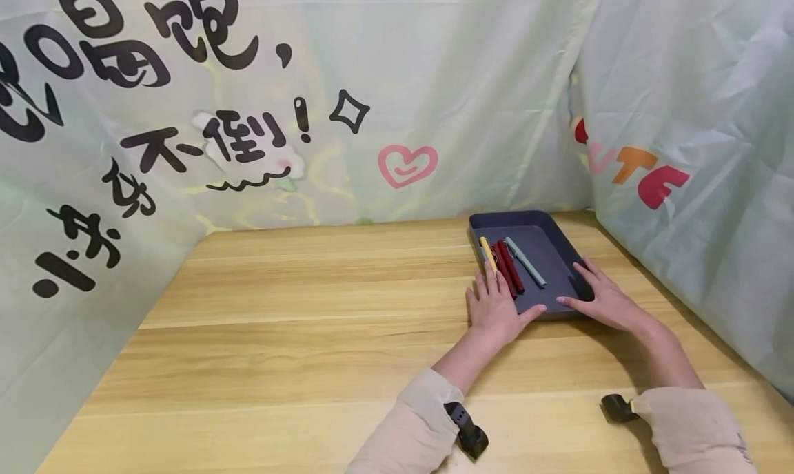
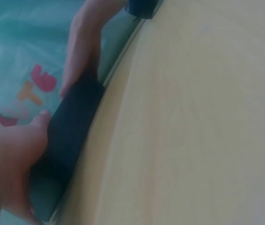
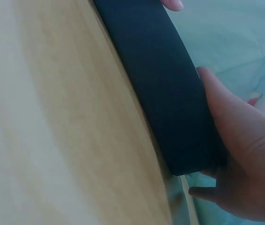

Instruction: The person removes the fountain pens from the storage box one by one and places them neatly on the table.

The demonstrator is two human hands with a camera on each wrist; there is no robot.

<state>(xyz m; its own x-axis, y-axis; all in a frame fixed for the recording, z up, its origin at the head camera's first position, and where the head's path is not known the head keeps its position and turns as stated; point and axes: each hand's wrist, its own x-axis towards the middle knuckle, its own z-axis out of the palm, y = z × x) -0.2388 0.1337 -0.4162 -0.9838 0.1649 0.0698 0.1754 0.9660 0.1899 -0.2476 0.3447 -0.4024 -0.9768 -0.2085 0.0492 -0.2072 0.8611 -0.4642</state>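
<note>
A dark grey rectangular tray (image 1: 548, 243) lies on the table at the back right. Inside it are a yellow pen (image 1: 488, 255), dark red pens (image 1: 510, 267) and a pale grey-green pen (image 1: 525, 262). My left hand (image 1: 498, 312) grips the near left corner, thumb at the front rim and fingers along the left side, partly covering the pens. At the near right corner my right hand (image 1: 611, 305) holds the tray, its thumb on the rim. Both wrist views show the tray's outer wall (image 2: 73, 126) between the hands; the right fingers (image 3: 207, 193) wrap the corner.
The wooden table (image 1: 298, 336) stretches left and in front of the tray. A printed cloth (image 1: 496, 102) hangs behind it, and another cloth (image 1: 701, 253) runs close along the right edge. Dark wrist devices (image 1: 468, 433) sit at both sleeves.
</note>
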